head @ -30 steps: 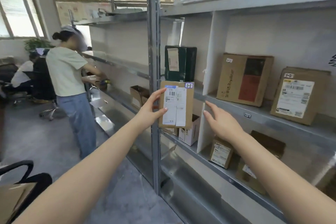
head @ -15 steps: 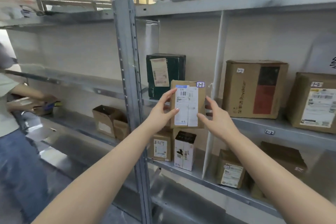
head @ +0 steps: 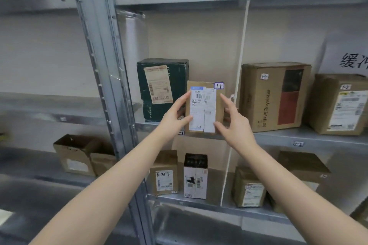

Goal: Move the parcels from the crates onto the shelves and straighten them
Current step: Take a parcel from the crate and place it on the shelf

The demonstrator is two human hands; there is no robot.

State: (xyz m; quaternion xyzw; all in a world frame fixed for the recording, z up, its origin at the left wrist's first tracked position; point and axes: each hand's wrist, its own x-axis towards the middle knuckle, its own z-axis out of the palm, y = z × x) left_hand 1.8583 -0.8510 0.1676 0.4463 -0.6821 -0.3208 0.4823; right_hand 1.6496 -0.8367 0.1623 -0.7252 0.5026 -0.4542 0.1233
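My left hand [head: 173, 117] grips the left edge of the small cardboard parcel [head: 219, 105], thumb across the lower front of its white label [head: 203, 109], fingers running up the side. My right hand [head: 233, 123] pinches the right edge, thumb low on the front, index finger raised toward the top corner.

The parcel stands upright, label facing me, at the front lip of the middle shelf [head: 278, 137]. It is between the dark green box [head: 162, 89] on one side and the white divider [head: 240, 73] on the other. I cannot tell whether its base rests on the metal yet.

I judge this the placing step. I'd set the base flat, slide it straight back without nudging the green box, square its face to the shelf edge, then let go with both hands together. The Royalstar carton [head: 272, 97] sits beyond the divider, out of the way.
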